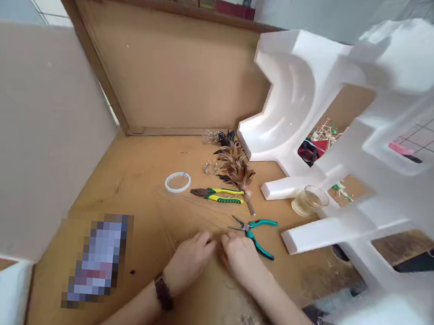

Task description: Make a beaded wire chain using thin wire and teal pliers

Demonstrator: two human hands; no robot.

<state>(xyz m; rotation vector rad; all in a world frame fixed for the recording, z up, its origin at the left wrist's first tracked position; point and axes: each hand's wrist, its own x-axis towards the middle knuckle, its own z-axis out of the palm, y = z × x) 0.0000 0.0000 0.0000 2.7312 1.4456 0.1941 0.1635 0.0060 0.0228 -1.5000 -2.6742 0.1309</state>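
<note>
My left hand (192,254), with a dark band on its wrist, and my right hand (242,257) are close together over the wooden table, both with fingers pinched. Fine strands of what looks like thin wire (169,239) run beside them; a faint loop shows below my right hand. The pinched tips are too small to see clearly. Just beyond my right hand lie teal-handled needle-nose pliers (248,227), jaws apart. Farther up rest yellow-and-green combination pliers (218,194), a white ring-shaped roll (178,182) and a bunch of brown feathers (236,166) with a bound stem.
White foam packing (282,102) rises on the right, with a glass cup (309,201) among its arms. A framed brown board (172,69) stands along the back, and a pale panel (35,133) on the left. A blurred-out object (96,260) lies at the left.
</note>
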